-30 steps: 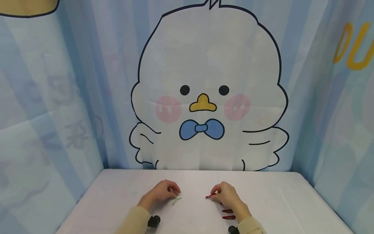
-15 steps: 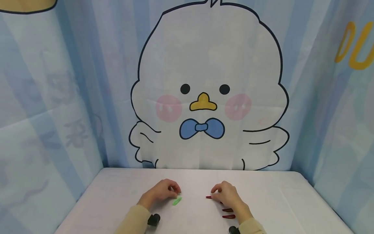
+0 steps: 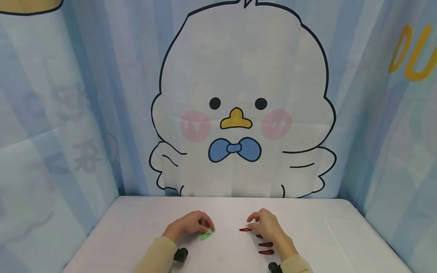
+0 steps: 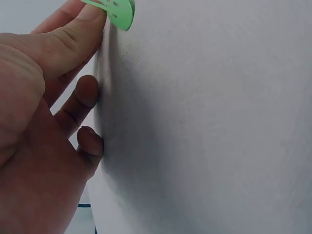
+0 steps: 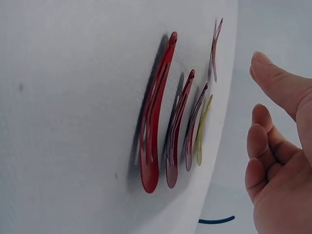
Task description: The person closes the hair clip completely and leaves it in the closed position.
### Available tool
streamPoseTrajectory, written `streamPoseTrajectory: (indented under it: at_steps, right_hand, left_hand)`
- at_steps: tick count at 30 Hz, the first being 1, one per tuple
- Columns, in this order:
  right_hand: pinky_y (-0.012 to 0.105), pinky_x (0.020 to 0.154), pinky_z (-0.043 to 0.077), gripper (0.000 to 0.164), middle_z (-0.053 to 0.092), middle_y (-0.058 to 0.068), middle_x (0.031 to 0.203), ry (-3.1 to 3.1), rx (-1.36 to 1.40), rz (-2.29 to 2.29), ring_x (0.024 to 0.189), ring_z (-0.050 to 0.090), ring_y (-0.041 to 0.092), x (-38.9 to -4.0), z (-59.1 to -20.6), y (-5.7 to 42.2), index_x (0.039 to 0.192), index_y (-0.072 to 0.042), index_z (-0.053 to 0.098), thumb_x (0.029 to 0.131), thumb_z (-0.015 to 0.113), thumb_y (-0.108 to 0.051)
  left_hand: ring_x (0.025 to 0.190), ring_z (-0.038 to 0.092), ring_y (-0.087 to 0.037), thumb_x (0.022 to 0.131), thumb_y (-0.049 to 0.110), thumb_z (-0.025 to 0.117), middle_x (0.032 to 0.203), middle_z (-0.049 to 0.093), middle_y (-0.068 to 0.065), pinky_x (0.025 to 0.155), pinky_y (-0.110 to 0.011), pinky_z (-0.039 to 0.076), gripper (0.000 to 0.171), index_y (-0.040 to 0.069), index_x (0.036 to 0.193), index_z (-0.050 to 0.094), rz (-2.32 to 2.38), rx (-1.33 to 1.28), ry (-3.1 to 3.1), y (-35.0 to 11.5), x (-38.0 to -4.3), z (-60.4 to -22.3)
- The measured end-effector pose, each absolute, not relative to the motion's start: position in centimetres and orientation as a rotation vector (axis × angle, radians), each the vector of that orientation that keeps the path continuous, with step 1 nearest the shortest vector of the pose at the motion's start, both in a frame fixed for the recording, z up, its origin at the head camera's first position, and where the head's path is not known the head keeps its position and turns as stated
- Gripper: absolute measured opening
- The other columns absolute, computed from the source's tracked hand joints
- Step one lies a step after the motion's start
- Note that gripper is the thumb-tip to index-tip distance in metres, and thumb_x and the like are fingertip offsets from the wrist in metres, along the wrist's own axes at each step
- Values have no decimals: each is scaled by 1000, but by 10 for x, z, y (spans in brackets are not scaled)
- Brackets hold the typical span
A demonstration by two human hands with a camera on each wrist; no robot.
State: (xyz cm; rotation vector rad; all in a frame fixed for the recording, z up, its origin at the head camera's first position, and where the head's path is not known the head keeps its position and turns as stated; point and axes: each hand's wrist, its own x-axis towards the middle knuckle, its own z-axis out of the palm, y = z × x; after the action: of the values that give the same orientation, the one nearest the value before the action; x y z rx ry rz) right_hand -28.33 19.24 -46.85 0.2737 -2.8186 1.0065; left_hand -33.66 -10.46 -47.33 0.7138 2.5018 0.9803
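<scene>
My left hand (image 3: 194,223) pinches a bright green snap hair clip (image 4: 121,12) between thumb and fingers, just over the white tabletop. The other fingers of that hand curl loosely near the cloth. On the right, my right hand (image 3: 268,225) hovers beside a row of hair clips, thumb and fingers apart and holding nothing. A dark red snap clip (image 3: 245,229) lies by its fingertips. In the right wrist view, a large red clip (image 5: 157,122) lies nearest, followed by two darker red ones, a yellow clip (image 5: 204,131) and a reddish clip (image 5: 216,51) set apart.
The white table (image 3: 136,216) has its back edge against a striped blue curtain printed with a cartoon chick (image 3: 239,76). Side curtains flank it. Black wrist devices (image 3: 181,254) sit below both hands.
The green hair clip has turned to show its flat face, and my left hand has shifted slightly right. My right hand's fingers have parted and risen a little off the dark red clip.
</scene>
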Motion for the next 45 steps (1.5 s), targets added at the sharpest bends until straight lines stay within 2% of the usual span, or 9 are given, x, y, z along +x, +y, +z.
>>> streamPoseTrajectory:
  at_steps: [6,17,22,30,40,45]
  right_hand:
    - [35,62,44,9,53,3,87,-2824,267,1023,75,49,19,-282,-466,191,90,-13,76,84,81,-9]
    - [34,63,42,9,52,0,85,-2783,279,1013,76,48,17,-278,-461,191,88,-14,75,83,79,-8]
    - [34,64,41,8,52,0,83,-2770,302,1019,76,47,17,-276,-459,190,88,-12,75,83,78,-6]
    - [34,63,41,7,51,0,83,-2781,268,1023,75,47,17,-277,-460,192,89,-13,75,87,76,-7]
    - [32,60,41,4,50,0,83,-2792,263,1036,73,47,17,-276,-460,193,92,-12,76,89,76,-9]
    - [31,59,40,4,50,-2,81,-2785,265,1032,71,47,16,-276,-462,192,91,-12,75,88,77,-13]
  left_hand:
    - [96,50,-19,90,1,70,100,58,7,95,-48,40,20,19,91,78,929,749,2509,-104,-336,-475]
    - [96,51,-17,93,3,68,103,60,8,92,-44,41,20,20,99,77,969,809,2463,-110,-333,-475]
    - [100,50,-16,92,1,65,104,58,9,93,-42,39,26,22,96,79,884,899,2456,-106,-332,-473]
    - [103,48,-18,91,-1,65,105,54,7,98,-46,38,25,21,88,77,781,868,2494,-104,-335,-473]
    - [98,49,-16,92,2,66,106,53,7,94,-41,40,20,21,92,76,777,895,2474,-114,-337,-470]
    - [98,49,-16,89,0,71,106,52,7,95,-41,40,21,20,93,74,765,855,2450,-118,-337,-467]
